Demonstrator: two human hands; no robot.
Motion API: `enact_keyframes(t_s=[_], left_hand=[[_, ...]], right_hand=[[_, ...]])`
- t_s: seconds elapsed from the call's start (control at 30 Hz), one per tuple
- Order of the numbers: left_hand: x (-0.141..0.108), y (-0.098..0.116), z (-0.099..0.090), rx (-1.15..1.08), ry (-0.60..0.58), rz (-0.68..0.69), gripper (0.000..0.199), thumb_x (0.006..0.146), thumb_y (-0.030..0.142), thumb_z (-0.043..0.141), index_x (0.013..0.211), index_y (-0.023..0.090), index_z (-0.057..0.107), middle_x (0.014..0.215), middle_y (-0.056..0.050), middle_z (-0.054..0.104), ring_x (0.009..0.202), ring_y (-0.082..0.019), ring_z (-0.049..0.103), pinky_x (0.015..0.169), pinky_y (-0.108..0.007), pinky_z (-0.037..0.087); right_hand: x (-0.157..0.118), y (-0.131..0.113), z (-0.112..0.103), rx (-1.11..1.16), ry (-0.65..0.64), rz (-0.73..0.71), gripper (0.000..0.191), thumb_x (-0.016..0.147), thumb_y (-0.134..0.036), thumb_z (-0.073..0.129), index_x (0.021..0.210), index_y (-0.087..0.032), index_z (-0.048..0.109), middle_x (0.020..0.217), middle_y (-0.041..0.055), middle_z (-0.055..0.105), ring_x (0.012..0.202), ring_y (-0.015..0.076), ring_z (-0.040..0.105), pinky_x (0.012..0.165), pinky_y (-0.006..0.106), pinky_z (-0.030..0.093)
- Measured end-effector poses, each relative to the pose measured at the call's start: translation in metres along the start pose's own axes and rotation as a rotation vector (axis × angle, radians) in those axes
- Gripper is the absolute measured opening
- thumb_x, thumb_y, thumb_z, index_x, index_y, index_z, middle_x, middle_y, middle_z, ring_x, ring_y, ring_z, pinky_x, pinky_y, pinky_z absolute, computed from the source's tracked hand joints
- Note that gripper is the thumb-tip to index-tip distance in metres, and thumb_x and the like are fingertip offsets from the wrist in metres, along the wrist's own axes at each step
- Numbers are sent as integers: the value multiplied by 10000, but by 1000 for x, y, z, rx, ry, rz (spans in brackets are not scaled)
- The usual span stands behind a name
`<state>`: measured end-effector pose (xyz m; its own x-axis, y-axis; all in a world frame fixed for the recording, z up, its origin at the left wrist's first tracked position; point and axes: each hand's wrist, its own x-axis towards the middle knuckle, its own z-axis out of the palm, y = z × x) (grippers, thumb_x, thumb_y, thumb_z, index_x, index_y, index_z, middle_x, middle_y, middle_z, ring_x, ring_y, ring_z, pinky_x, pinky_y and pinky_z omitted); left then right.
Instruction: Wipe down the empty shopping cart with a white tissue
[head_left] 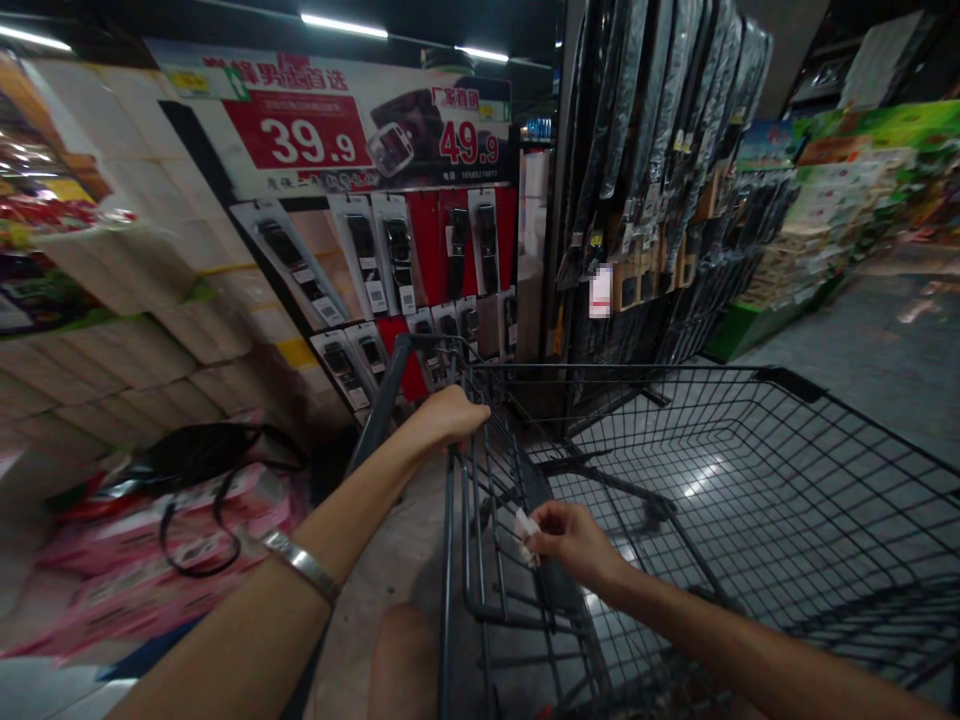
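A dark wire shopping cart (675,372) fills the lower middle and right of the head view. My left hand (452,415), below a silver bracelet-like band (301,566) on the wrist, is closed on the cart's upper wire frame near its handle (381,405). Lower and to the right, my right hand (574,540) pinches a small crumpled white piece (527,538), perhaps paper or tissue, over the folding rack part of the cart.
Ahead stands a display of packaged belts (397,250) under a price sign (300,140). More belts (660,130) hang on a rack to the right. At left are stacked pale packages (112,370) and pink packs with a black bag (187,455).
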<state>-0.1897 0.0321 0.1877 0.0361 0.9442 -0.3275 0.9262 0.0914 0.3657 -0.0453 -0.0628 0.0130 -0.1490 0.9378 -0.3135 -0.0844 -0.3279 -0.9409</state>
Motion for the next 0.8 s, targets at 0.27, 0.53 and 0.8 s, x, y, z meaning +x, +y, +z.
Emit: enact_keyframes(t_s=[0.27, 0.53, 0.8], left_hand=[[6, -4, 3, 24, 1, 24, 271, 765, 311, 480, 760, 93, 642, 737, -119, 676, 523, -159, 600, 439, -224, 395], [8, -8, 4, 2, 51, 37, 253, 767, 319, 491, 729, 110, 629, 651, -88, 653, 513, -159, 595, 456, -222, 405], [20, -17, 11, -148, 41, 44, 179, 763, 279, 505, 654, 144, 551, 484, -4, 506, 439, -135, 529, 425, -208, 384]], right_hand=[[4, 2, -2, -68, -93, -132, 84, 624, -227, 605, 650, -171, 548, 546, -40, 537, 523, 96, 495, 493, 209, 365], [14, 23, -13, -401, 1, -90, 130, 608, -48, 482, 628, -167, 531, 568, -33, 540, 551, 101, 502, 505, 200, 347], [21, 36, -17, -600, 81, -128, 156, 595, -51, 477, 654, -170, 557, 599, -17, 595, 595, 116, 551, 522, 201, 350]])
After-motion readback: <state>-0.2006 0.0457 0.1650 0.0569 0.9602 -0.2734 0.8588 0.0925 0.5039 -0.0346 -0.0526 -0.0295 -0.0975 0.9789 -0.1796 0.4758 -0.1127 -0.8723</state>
